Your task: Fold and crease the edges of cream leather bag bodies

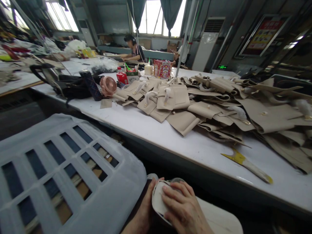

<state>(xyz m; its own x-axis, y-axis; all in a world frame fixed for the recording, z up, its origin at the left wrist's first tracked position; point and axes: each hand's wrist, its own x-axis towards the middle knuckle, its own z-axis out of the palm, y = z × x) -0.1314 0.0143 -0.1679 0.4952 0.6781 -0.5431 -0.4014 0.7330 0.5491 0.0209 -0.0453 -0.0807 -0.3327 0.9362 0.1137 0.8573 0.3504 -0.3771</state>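
Observation:
At the bottom middle, a pale, round-ended piece [158, 199] sits between my two hands; a dark line runs along its edge, and I cannot make out its kind. My left hand [145, 205] grips its left side, with the thumb near the top edge. Over its upper face lie the bent fingers of my right hand [181, 203], which press it from the right. Part of its right side is hidden by that hand. A long, pale board-like thing [223, 216] with a rounded end shows beyond my right wrist.
A grey slatted plastic surface [97, 195] fills the lower left. On the white table [136, 126] lie heaped beige bag pieces [207, 110], yellow-handled scissors [246, 162], a pink fan [108, 86], a red-labelled bottle [122, 77] and a dark bag [70, 84]. A person [135, 50] works farther back.

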